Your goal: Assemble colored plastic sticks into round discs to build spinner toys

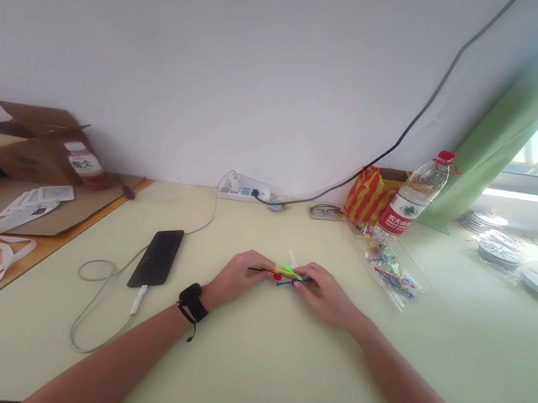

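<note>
Over the middle of the table, my left hand (244,273) and my right hand (328,295) come close together around a small cluster of thin coloured plastic pieces (288,272). Green, yellow, red, blue and white parts show between the fingertips. My left fingers pinch the cluster's left side, where a dark thin stick pokes out. On the right side my right fingers are closed on it, with a blue stick (286,283) at their tips. How the pieces join is too small to make out. A black watch (193,302) is on my left wrist.
To the left lie a black phone (157,257) and its white cable (90,309). Clear bags of coloured pieces (392,272), a large water bottle (411,199) and a striped bag (370,193) stand right. A power strip (245,188) lies by the wall; a cardboard box (28,152) sits far left.
</note>
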Demonstrator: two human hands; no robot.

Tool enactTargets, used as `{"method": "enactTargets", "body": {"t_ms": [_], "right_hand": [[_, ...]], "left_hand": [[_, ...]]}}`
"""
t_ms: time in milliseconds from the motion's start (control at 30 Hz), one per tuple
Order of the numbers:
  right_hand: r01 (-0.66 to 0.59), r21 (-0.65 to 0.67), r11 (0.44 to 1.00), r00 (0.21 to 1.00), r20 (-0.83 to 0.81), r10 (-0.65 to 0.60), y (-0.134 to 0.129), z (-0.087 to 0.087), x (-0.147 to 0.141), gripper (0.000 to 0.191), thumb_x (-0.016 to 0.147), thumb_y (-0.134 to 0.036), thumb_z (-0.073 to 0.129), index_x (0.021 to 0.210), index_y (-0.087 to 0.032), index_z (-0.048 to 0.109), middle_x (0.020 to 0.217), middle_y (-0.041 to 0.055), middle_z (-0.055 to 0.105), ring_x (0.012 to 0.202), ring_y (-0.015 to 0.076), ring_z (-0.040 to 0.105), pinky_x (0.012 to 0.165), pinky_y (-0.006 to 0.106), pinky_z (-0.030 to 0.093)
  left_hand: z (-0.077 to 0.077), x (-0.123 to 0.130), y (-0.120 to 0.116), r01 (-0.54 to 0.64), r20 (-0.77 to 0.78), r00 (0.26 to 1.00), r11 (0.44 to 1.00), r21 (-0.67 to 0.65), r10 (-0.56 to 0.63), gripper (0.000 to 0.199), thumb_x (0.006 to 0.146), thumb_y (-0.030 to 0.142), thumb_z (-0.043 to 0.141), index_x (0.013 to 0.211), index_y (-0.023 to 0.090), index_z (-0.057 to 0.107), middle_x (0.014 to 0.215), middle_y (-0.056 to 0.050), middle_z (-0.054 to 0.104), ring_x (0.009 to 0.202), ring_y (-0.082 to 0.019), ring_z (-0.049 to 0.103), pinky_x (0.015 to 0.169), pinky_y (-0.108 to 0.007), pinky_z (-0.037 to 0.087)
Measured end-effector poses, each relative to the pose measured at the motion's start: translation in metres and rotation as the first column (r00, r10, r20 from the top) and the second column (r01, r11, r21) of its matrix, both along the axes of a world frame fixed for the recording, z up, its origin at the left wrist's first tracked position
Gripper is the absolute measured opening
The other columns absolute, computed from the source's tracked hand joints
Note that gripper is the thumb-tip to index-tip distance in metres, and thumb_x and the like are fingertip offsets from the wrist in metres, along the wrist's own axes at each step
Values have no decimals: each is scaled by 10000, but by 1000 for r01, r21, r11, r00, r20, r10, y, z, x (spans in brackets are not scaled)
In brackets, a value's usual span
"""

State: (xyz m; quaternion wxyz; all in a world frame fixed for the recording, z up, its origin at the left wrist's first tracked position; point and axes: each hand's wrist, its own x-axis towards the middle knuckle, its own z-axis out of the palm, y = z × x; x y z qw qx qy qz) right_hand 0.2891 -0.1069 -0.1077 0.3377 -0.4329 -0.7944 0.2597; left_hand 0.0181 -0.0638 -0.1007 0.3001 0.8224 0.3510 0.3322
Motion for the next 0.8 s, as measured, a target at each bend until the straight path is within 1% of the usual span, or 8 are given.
{"method": "enactTargets", "body": {"t_ms": [133, 200, 267, 300, 367, 500, 667, 800], "right_hand": [[18, 34, 999, 999, 34, -20, -1, 0, -1, 157, 969, -260, 619, 1107, -249, 694, 1068, 72, 699, 983, 233, 656, 864, 383, 543], [21, 43, 999, 999, 33, -23, 0, -1, -2, 141, 968, -253, 621, 1087, -246, 697, 1060, 67, 708, 983, 231, 655, 868, 385, 537], [22, 52, 998, 999, 22, -24, 0, -3, -2, 144, 969, -256, 625, 1090, -246, 701, 1074, 70, 719, 1004, 236, 656, 891, 394, 533], [22, 55, 998, 1000, 20, -23, 1, -3, -2, 149, 968, -258, 626, 1096, -246, 703, 1085, 72, 724, 1018, 240, 656, 904, 400, 532], [23, 59, 998, 999, 22, -24, 1, -4, -1, 160, 966, -255, 627, 1103, -248, 709, 1096, 77, 733, 1027, 248, 661, 916, 408, 531], [49, 35, 998, 998, 29, -50, 3, -4, 0, 149, 962, -260, 618, 1069, -253, 722, 1064, 73, 742, 990, 247, 673, 873, 393, 541], [128, -26, 991, 992, 24, -128, 3, -4, 2, 149, 956, -304, 613, 1062, -249, 703, 1014, 58, 740, 923, 233, 684, 816, 370, 552], [169, -15, 986, 985, 39, -168, 5, -5, 5, 160, 943, -288, 599, 1065, -244, 693, 1032, 58, 745, 937, 235, 685, 852, 381, 551]], "left_hand": [[1, 1, -2, -16, -9, 1000, 998, 57, 17, 262, 976, 351, 660, 1219, 274, 725, 1225, -54, 734, 1135, -221, 681, 1004, -393, 579], [4, 1, -6, -14, -35, 999, 995, 103, 18, 429, 925, 411, 728, 1327, 276, 665, 1338, -77, 684, 1235, -254, 633, 1059, -440, 554], [8, 2, -9, 27, -97, 995, 990, 135, -14, 619, 854, 463, 798, 1414, 282, 604, 1438, -93, 624, 1328, -294, 565, 1110, -490, 519], [9, 2, -10, 48, -125, 992, 988, 144, -30, 664, 838, 472, 812, 1433, 284, 588, 1459, -96, 608, 1346, -306, 548, 1119, -505, 510], [10, 3, -11, 69, -149, 988, 987, 149, -46, 606, 867, 455, 785, 1419, 286, 599, 1429, -95, 628, 1322, -303, 560, 1096, -500, 529], [6, 4, -9, 26, -104, 995, 993, 111, -14, 374, 950, 387, 694, 1311, 291, 668, 1264, -80, 693, 1210, -263, 618, 989, -432, 593], [-1, 3, -5, 8, -66, 998, 993, 117, -1, 332, 964, 311, 674, 1295, 290, 669, 1273, -69, 695, 1214, -251, 622, 1038, -450, 565], [-4, 2, -2, 3, -49, 999, 990, 138, 3, 320, 977, 277, 646, 1296, 281, 670, 1310, -73, 697, 1238, -254, 630, 1073, -464, 545]]}}
